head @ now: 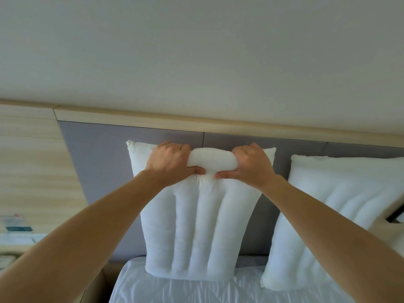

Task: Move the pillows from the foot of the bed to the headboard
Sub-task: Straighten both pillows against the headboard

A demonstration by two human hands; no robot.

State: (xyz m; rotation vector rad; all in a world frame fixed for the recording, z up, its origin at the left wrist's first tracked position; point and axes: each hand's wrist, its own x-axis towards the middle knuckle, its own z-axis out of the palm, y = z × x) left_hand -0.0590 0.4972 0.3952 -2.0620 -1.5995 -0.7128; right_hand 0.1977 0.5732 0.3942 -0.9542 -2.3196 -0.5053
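A white pillow point(200, 228) stands upright on the white sheet point(185, 289), leaning against the grey padded headboard point(100, 162). My left hand point(169, 161) and my right hand point(249, 164) both grip its top edge, bunching the fabric into a roll between them. A second white pillow point(323, 215) leans against the headboard just to the right, apart from both hands. The lower edge of the held pillow rests on the mattress.
A light wooden rail point(196, 121) tops the headboard, with a pale wall above. Wood panelling point(32, 160) runs along the left. A bedside surface with a small printed box point(16, 223) sits at the lower left.
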